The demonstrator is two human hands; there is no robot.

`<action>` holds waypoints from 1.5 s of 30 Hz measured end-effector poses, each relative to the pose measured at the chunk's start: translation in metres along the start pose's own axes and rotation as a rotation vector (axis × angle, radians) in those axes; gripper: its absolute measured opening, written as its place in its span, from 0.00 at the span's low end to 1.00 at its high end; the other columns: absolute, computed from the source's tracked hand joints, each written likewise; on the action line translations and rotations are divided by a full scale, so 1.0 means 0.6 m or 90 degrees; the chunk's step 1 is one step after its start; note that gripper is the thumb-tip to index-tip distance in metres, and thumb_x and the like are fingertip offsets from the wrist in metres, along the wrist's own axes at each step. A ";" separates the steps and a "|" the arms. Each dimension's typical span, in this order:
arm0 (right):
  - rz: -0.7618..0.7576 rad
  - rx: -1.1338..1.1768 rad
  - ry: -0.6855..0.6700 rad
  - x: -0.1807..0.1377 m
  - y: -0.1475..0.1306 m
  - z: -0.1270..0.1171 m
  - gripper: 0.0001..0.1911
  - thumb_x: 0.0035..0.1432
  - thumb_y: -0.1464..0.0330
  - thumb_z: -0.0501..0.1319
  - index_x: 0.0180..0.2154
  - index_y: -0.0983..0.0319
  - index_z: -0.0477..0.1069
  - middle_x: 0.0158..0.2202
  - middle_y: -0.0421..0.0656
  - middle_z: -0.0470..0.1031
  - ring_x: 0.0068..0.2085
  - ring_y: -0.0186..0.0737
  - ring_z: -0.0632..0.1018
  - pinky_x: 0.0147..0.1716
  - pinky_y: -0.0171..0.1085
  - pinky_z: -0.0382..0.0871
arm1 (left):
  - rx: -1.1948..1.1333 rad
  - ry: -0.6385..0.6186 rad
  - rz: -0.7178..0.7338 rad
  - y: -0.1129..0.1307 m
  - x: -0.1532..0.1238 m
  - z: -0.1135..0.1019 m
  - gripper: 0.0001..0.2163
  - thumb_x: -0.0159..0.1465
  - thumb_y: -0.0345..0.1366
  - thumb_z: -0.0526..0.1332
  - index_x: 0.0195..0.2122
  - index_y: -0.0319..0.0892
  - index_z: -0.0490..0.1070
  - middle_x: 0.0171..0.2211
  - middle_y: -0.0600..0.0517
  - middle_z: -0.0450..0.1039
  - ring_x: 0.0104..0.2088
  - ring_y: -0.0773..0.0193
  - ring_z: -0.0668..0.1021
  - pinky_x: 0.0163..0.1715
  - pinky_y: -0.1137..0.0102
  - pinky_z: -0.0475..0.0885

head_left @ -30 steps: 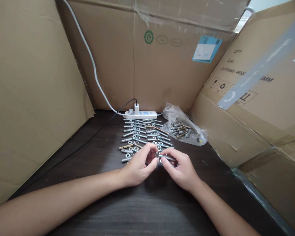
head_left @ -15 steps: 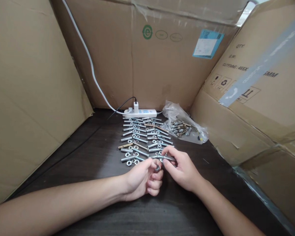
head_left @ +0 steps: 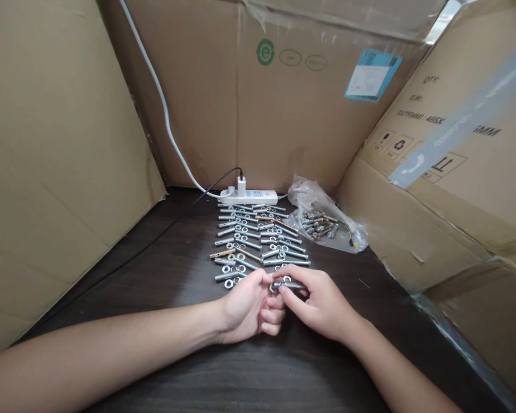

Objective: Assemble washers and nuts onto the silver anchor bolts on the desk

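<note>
1. Cardboard boxes [head_left: 284, 132] wall in the back and both sides of the workspace.
2. The dark tabletop [head_left: 189, 367] spreads between them; a black cord [head_left: 155, 238] crosses its left part.
3. Two columns of bolts [head_left: 250, 244], nuts and washers lie beyond the hands, which hide some of the nearest pieces.
4. A clear plastic bag [head_left: 303, 189] with more hardware inside sits close along the right column.
5. A white power strip [head_left: 264, 198], charger plugged in, stands directly behind both columns.
6. The right hand [head_left: 320, 295] pinches a metal bolt [head_left: 291, 284] between thumb and fingers, above the table's middle.
7. The left hand [head_left: 253, 307], fingers curled, meets that bolt's left end; whether it grips anything there, I cannot tell.
</note>
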State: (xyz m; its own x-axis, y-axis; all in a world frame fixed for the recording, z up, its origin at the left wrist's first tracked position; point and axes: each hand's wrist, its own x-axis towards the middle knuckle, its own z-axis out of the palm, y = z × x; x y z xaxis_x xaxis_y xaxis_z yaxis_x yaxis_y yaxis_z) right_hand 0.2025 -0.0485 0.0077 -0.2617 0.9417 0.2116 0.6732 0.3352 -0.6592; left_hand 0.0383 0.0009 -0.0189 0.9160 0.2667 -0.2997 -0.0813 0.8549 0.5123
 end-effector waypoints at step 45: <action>0.035 -0.011 0.041 -0.002 0.009 -0.008 0.05 0.54 0.70 0.51 0.26 0.61 0.63 0.19 0.35 0.62 0.21 0.31 0.63 0.23 0.31 0.55 | 0.063 -0.081 -0.035 0.006 -0.006 0.002 0.09 0.58 0.39 0.53 0.27 0.40 0.55 0.23 0.57 0.47 0.20 0.72 0.50 0.20 0.74 0.45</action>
State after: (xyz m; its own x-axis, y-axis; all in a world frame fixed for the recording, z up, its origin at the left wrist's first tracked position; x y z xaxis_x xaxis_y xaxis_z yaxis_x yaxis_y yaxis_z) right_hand 0.2096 -0.0476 0.0075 -0.1786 0.9586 0.2216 0.6978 0.2822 -0.6584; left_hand 0.0354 0.0025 -0.0148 0.9608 0.1570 -0.2287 0.0035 0.8175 0.5759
